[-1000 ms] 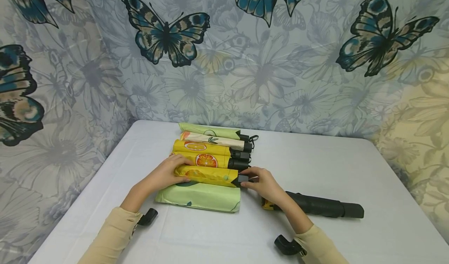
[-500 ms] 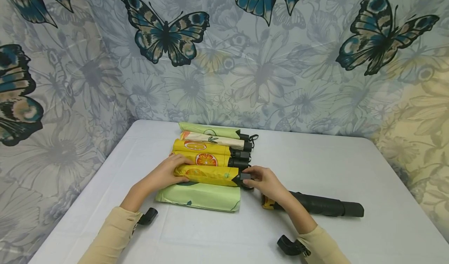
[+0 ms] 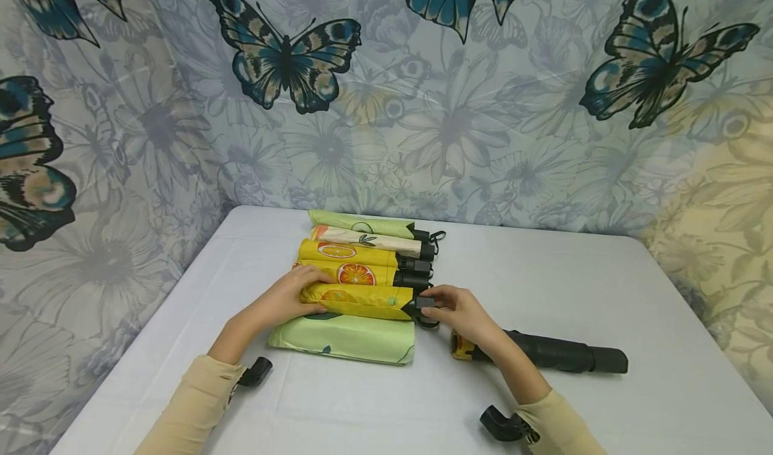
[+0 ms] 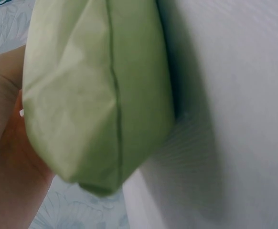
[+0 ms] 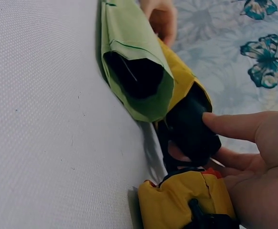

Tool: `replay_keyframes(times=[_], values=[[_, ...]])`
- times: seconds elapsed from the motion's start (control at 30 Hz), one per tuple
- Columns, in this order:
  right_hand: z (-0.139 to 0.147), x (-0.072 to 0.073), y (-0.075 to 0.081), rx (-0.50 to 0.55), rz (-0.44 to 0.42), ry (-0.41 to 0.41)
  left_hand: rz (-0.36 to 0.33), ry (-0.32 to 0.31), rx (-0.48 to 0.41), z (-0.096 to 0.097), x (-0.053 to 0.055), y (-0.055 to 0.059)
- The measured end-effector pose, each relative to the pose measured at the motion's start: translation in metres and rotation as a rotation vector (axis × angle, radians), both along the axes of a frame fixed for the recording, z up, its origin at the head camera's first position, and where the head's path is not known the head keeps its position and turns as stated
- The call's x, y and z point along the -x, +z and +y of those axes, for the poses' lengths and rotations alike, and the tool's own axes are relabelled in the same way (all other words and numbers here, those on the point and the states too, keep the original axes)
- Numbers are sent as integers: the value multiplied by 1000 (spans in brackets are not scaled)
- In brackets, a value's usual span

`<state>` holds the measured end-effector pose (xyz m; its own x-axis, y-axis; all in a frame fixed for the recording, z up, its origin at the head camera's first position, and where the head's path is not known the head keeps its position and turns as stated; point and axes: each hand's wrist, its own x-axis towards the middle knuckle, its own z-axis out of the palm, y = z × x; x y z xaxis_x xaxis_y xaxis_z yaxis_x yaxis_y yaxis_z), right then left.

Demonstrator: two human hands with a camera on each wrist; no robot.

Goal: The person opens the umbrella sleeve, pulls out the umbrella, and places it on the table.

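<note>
A row of folded umbrellas in printed sleeves lies on the white table. My left hand (image 3: 296, 292) grips the left end of the nearest yellow umbrella (image 3: 365, 300), which has an orange-slice print. At its other end, my right hand (image 3: 457, 315) pinches the black handle (image 3: 425, 303) between thumb and fingers. In front lies a light green sleeve (image 3: 356, 342); its right mouth is open and dark inside in the right wrist view. The left wrist view shows the green sleeve's closed end (image 4: 96, 105) covering part of my left hand (image 4: 5, 124).
Two more yellow umbrellas, the closer one (image 3: 368, 275) beside the held one, a cream one (image 3: 386, 241) and a green one (image 3: 362, 225) lie behind. A black folded umbrella (image 3: 549, 353) with a yellow end (image 5: 182, 195) lies at right, near my right forearm.
My right hand has shifted slightly right along the handle, and a dark loop now shows below it. The left hand keeps its grip in the same place.
</note>
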<state>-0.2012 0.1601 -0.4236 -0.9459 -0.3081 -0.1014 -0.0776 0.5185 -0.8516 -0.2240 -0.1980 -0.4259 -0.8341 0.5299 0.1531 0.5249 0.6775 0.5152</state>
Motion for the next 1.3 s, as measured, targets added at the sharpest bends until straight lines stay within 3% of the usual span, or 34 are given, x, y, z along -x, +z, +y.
replay_keyframes(times=[0.33,0.63,1.3], values=[[6,-2,2,-16,-30,-45,1,-7,-1,-1,2,-1],[10,-5,6,75,-153,-89,-4,-15,-9,-2,1,-1],[24,-8,7,173,-232,-147,-33,-18,-8,-4,2,-2]])
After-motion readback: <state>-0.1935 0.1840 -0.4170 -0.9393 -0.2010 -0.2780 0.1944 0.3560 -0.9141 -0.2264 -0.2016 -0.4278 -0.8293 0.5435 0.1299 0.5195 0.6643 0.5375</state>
